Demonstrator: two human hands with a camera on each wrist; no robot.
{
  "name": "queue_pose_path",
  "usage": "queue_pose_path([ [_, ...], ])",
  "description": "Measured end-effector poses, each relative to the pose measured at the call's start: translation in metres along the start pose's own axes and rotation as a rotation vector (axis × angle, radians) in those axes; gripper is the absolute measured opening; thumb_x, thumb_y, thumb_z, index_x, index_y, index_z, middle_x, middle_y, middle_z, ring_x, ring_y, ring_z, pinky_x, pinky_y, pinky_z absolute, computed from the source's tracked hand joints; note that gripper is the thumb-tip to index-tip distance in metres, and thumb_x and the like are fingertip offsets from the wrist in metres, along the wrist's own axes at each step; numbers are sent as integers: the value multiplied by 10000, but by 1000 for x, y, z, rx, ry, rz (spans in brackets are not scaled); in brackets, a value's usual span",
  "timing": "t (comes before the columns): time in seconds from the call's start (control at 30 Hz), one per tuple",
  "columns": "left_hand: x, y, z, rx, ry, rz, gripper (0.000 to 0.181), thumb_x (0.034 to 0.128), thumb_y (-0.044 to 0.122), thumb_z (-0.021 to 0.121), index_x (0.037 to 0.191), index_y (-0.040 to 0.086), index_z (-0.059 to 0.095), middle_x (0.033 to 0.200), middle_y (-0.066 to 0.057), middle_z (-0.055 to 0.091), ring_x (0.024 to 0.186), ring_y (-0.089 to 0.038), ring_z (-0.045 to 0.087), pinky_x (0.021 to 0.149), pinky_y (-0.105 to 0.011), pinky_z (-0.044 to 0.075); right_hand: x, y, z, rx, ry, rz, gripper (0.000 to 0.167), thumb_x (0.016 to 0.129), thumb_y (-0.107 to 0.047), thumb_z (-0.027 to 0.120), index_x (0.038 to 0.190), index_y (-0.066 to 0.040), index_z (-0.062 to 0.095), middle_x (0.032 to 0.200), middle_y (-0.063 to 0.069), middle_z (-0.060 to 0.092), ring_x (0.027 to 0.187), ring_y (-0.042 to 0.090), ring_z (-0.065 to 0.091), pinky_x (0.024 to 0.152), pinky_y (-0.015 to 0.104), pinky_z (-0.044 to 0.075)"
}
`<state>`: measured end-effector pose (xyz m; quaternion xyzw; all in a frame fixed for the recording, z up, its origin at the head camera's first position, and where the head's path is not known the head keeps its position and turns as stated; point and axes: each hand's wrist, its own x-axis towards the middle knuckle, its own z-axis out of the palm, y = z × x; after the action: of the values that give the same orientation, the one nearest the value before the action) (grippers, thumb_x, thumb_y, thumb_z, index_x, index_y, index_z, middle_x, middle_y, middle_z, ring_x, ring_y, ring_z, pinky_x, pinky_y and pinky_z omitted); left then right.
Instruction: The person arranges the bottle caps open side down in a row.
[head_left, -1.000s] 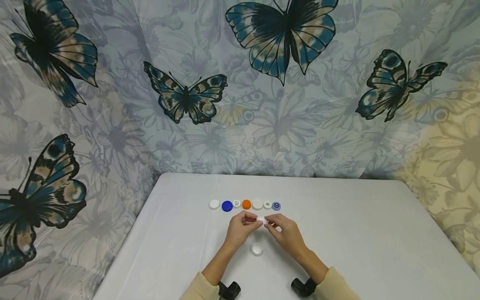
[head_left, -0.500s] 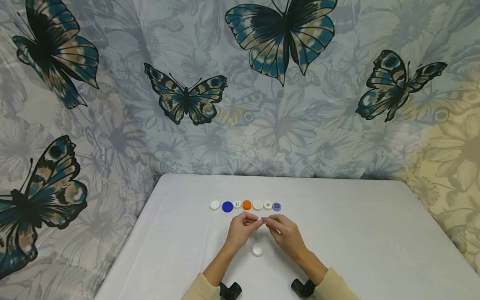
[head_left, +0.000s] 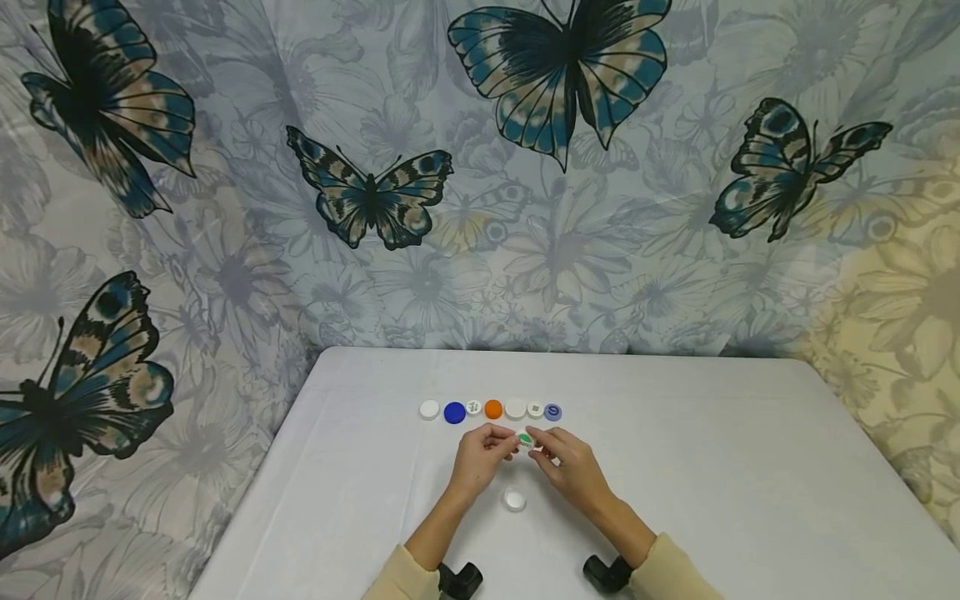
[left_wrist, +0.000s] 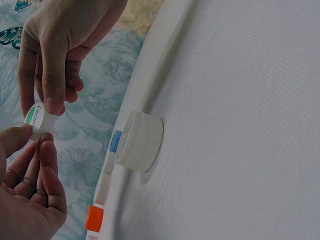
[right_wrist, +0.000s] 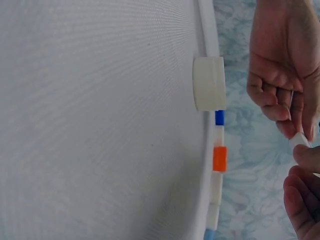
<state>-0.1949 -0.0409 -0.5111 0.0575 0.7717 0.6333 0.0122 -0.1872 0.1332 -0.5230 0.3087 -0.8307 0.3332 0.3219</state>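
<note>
A small white bottle cap (head_left: 525,439) with a green print and dark lettering is held up between both hands. My left hand (head_left: 477,460) pinches it from the left between thumb and fingers. From the right, my right hand (head_left: 576,471) grips its other edge with thumb and fingertips. The left wrist view shows the printed face of the cap (left_wrist: 36,120) with both thumbs at its rim. Only a bit of the cap (right_wrist: 298,140) shows in the right wrist view, the rest being behind fingers. A larger white cap (head_left: 514,500) lies on the table between the forearms.
Behind the hands a row of caps runs across the white table (head_left: 337,467): several white ones, a dark blue cap (head_left: 454,412), an orange cap (head_left: 492,408) and a light blue cap (head_left: 552,412). A butterfly-patterned cloth (head_left: 525,275) hangs behind the table.
The cap between the hands has been turned, so its green printed face now shows where white or little of it showed before. Both hands have stayed in nearly the same place.
</note>
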Motion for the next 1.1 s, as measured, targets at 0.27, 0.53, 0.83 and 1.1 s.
queue_pose_path([
  [0.27,1,-7,-3,42,8,37,202,884,208,714,964,26,749,896,-133,739,747,-41,582,666,-158,470,-1,0,1,18,-26,33,396,656,13,854,1025,23,713,750,18,648,642,116,600,595,152,498],
  [0.53,6,-7,-7,146,-92,100,235,859,172,736,1031,12,740,918,-126,747,771,-42,628,690,-159,508,2,0,-4,51,-115,213,321,706,-58,838,1003,-12,726,790,29,642,660,150,581,574,207,494],
  [0.83,16,-4,-3,302,-167,134,271,822,153,774,1050,17,720,885,-76,734,747,-43,621,672,-154,505,12,6,-10,44,-260,373,266,737,-56,818,987,-13,737,743,-7,629,646,53,525,579,177,458],
  [1.1,32,-2,8,343,-164,185,273,824,168,777,1046,21,722,872,-85,739,739,-72,636,663,-151,506,19,23,-17,37,-299,406,250,751,-43,804,983,18,735,731,6,648,650,43,534,584,192,465],
])
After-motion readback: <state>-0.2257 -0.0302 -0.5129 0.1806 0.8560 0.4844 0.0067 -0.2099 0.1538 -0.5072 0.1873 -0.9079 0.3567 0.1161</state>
